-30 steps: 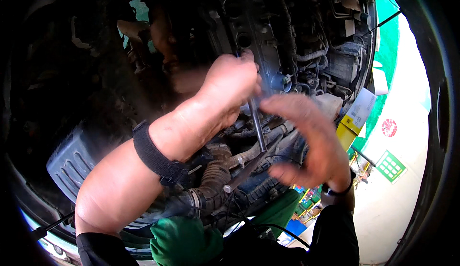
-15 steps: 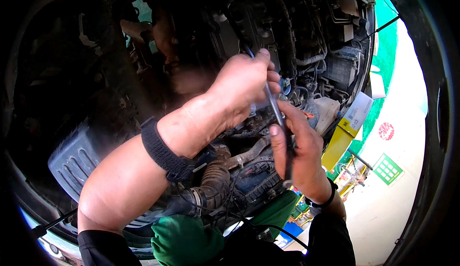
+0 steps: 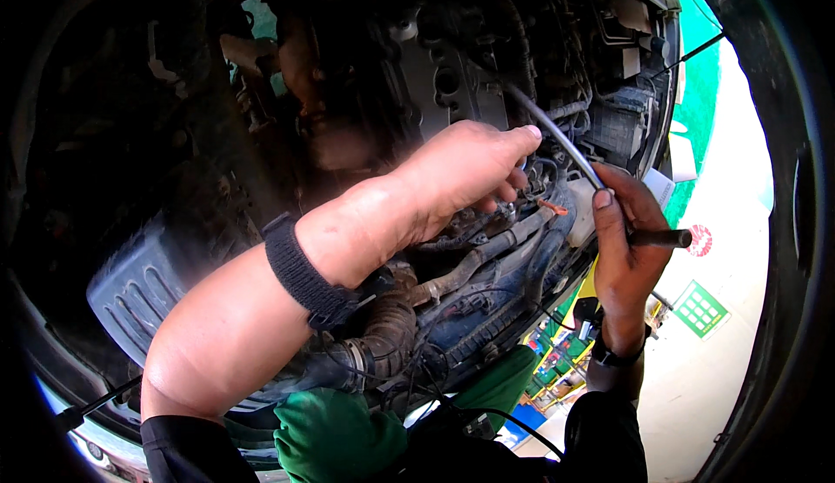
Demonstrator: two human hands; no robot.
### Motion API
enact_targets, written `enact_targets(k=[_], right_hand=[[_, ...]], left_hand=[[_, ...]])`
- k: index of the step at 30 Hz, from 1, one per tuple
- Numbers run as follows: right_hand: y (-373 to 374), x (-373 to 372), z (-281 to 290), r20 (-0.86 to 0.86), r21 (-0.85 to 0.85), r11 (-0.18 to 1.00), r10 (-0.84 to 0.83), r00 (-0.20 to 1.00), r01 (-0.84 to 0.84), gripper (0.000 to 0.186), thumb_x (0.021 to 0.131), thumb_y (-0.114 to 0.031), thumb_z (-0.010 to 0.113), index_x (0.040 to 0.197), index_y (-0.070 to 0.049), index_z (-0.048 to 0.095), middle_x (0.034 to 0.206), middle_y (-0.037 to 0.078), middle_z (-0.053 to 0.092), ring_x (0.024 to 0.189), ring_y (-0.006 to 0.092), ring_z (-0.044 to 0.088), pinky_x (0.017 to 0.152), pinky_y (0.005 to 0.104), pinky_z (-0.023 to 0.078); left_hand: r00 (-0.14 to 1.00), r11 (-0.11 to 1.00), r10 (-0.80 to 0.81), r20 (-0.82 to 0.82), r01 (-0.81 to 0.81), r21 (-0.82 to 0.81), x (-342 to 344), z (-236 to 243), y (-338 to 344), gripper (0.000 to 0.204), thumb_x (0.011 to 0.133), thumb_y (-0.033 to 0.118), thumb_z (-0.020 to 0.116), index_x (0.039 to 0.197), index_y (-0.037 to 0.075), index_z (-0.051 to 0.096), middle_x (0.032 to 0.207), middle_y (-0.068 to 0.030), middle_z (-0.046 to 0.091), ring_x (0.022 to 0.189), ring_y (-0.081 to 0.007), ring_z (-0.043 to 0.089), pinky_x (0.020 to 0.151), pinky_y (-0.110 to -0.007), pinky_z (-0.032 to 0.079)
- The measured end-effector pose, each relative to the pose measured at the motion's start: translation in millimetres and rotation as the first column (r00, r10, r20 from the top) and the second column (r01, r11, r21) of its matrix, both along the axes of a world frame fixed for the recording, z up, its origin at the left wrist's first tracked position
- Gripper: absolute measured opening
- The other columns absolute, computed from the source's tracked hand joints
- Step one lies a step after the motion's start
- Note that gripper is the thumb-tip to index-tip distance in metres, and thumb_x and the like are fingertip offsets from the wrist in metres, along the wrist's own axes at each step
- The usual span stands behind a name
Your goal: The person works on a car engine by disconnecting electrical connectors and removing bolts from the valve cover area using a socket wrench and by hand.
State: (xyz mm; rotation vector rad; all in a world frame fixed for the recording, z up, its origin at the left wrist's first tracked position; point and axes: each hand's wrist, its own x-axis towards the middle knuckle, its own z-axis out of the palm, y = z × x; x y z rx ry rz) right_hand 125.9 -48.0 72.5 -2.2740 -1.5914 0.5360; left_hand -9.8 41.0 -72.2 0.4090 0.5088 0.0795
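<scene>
My right hand (image 3: 628, 239) is closed round a long metal rod (image 3: 557, 131), thumb pressed along it. The rod's bright shaft slants up and left over the engine. A dark, tube-like end (image 3: 665, 238) juts out to the right of my grip. My left hand (image 3: 474, 168) is stretched over the engine, its thumb out close to the shaft and its fingers loosely bent with nothing seen in them. Beyond it lies a grey engine cover (image 3: 444, 92) with round holes, mostly in shade.
A ribbed hose (image 3: 389, 322) and a pipe (image 3: 465, 266) run below my left forearm. To the left sits a grey ribbed plastic part (image 3: 143, 287), and green cloth (image 3: 339, 435) hangs at the near edge. A thin support rod (image 3: 703, 44) is at the upper right.
My right hand has moved right and up with the rod, which now tilts the other way. My left hand has come off the rod and shifted slightly right and down.
</scene>
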Motion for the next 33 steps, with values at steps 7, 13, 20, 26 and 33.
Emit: enact_targets(k=[7,13,20,26,33], right_hand=[[-16.1,-1.0,-1.1,-0.045,-0.032,0.999,-0.038,0.998,0.036,0.018,0.096,-0.003,0.059,0.111,0.004,0.066,0.096,0.010,0.069,0.083,0.0112,0.064,0.072,0.0218,0.048],[1.6,10.3,17.0,0.166,0.041,0.999,-0.023,0.986,0.016,0.019,0.097,-0.005,0.060,0.112,0.002,0.068,0.095,0.011,0.071,0.087,0.0142,0.068,0.075,0.0239,0.051],[30.7,19.7,1.6,0.293,0.043,0.997,0.045,0.955,-0.061,0.016,0.095,-0.004,0.062,0.110,-0.001,0.069,0.093,0.009,0.073,0.082,0.0122,0.069,0.071,0.0239,0.053],[45.4,30.3,-12.9,0.446,-0.027,0.978,0.195,0.873,-0.205,0.015,0.094,-0.007,0.065,0.108,-0.004,0.069,0.088,0.007,0.073,0.075,0.0105,0.070,0.065,0.0243,0.053],[67.5,34.9,5.6,0.472,0.028,0.999,0.003,0.881,-0.018,0.018,0.095,-0.014,0.066,0.110,-0.007,0.072,0.088,0.006,0.074,0.078,0.0093,0.067,0.069,0.0241,0.050]], left_hand=[[0.999,0.999,-0.033,0.022,0.033,-0.018,0.8,3.2,-1.3,0.040,0.094,0.046,0.060,0.093,0.006,0.065,0.085,-0.0035,0.064,0.076,-0.0120,0.058,0.069,-0.027,0.045],[0.997,0.997,-0.077,-0.020,0.078,0.027,1.1,1.0,-1.4,0.035,0.095,0.041,0.058,0.089,0.008,0.065,0.085,-0.0030,0.064,0.076,-0.0123,0.058,0.069,-0.028,0.045],[0.994,0.994,-0.101,-0.047,0.103,0.042,3.5,-2.7,-3.0,0.031,0.093,0.037,0.059,0.086,0.008,0.066,0.082,-0.0024,0.065,0.074,-0.0126,0.059,0.067,-0.028,0.045],[0.993,0.995,-0.091,-0.078,0.095,0.044,4.7,0.3,-2.5,0.028,0.090,0.035,0.061,0.082,0.008,0.067,0.080,-0.0022,0.067,0.072,-0.0119,0.060,0.064,-0.028,0.045],[0.991,0.993,-0.094,-0.100,0.101,0.061,6.0,-3.7,-3.8,0.025,0.086,0.030,0.062,0.075,0.008,0.067,0.077,-0.0025,0.067,0.070,-0.0124,0.060,0.061,-0.028,0.044]])
